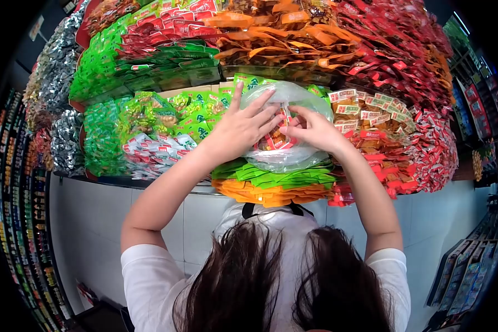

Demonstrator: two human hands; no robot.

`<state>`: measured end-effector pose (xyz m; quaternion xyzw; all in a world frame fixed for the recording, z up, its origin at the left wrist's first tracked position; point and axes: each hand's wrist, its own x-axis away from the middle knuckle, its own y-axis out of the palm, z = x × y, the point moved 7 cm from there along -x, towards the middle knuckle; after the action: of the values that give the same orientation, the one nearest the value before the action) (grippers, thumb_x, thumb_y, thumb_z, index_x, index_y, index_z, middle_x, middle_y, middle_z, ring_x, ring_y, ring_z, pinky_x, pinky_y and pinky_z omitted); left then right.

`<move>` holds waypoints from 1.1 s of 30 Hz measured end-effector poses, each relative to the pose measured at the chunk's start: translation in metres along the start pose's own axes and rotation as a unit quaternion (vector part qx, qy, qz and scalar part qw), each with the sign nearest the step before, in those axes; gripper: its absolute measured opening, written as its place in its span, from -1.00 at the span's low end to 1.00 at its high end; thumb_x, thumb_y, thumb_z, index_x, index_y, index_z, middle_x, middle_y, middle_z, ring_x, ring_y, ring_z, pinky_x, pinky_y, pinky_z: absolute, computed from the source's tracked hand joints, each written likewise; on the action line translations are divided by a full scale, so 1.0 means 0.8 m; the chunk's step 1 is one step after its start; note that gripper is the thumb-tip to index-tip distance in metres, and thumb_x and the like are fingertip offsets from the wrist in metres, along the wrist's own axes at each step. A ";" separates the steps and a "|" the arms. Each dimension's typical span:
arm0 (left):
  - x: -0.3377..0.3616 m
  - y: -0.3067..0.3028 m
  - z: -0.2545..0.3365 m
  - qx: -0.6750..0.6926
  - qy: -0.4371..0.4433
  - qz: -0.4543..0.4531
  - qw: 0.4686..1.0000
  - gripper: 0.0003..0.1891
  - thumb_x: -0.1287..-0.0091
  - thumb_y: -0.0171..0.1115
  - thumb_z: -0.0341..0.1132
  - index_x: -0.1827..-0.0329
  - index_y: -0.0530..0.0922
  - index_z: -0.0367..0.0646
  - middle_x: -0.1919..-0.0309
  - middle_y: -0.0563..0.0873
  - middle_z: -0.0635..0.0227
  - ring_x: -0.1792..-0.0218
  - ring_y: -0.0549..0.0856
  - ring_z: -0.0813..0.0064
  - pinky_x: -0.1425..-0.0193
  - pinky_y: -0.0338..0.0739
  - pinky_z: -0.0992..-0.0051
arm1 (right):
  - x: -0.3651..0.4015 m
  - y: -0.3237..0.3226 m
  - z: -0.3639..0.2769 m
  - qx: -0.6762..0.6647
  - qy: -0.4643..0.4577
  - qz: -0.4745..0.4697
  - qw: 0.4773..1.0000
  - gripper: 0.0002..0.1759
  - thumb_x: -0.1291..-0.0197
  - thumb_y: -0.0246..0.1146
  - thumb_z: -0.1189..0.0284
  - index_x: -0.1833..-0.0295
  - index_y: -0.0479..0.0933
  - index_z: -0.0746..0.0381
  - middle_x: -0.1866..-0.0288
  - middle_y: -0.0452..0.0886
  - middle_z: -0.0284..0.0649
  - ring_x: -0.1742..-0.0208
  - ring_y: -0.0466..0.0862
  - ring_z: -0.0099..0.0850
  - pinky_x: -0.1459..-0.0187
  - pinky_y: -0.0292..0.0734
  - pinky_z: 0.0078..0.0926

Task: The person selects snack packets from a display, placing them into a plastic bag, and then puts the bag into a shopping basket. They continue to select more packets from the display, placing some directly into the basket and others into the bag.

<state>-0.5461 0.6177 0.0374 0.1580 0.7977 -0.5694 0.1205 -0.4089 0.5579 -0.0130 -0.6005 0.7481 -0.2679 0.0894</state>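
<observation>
A clear plastic bag rests on the display of snack packets in front of me, with red snack packets showing in its mouth. My left hand lies over the bag's left side, fingers stretched out and spread. From the right, my right hand reaches into the bag with curled fingers, its thumb and fingertips closed on a red and white packet. The two hands are close together, and part of the packets is hidden under the fingers. Green snack packets lie just behind the bag.
Green and orange packets are stacked at the near edge. Brown packets with white labels lie to the right, and white-and-red packets to the left. A raised tier behind holds orange packets. Shelves stand far left.
</observation>
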 end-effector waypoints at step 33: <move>-0.071 0.061 0.013 0.101 0.088 -0.158 0.978 -0.58 0.06 0.35 -0.31 0.05 0.57 0.02 0.02 0.47 0.30 -0.26 0.38 0.24 -0.44 -0.01 -0.26 | 0.102 0.009 -0.025 0.315 -0.133 0.037 0.939 -0.70 -0.19 0.23 0.27 0.00 0.64 0.15 -0.03 0.58 -0.07 -0.07 0.50 -0.09 -0.16 0.39 -0.17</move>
<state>-0.4748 0.6165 0.0124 0.0906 0.7582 -0.6430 -0.0584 -0.4458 0.4876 0.0158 -0.5431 0.6287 -0.4044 0.3824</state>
